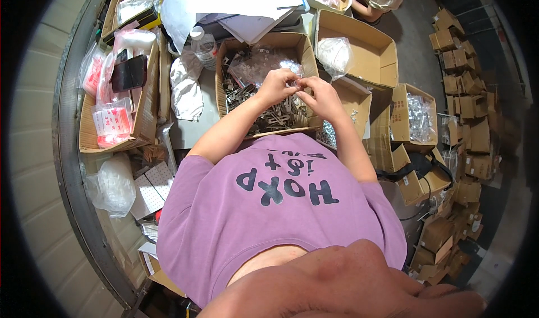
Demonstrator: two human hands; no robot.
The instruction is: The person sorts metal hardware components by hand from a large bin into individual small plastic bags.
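Observation:
My left hand (276,87) and my right hand (320,96) meet fingertip to fingertip over an open cardboard box (223,88). The fingers of both are pinched together; whatever sits between them is too small and too covered to name. Below them the box holds a heap of flat metal pieces (275,115), some with slots. At the box's far side, just beyond my hands, lies a clear plastic bag (252,65) with small, clear, round pieces.
Left of the box stand a water bottle (204,48) and a white cloth (186,88). A dark phone (129,74) rests on bags in a carton (147,113). Papers (241,3) lie beyond. To the right are an open carton (373,51) and a box of bagged metal parts (420,119).

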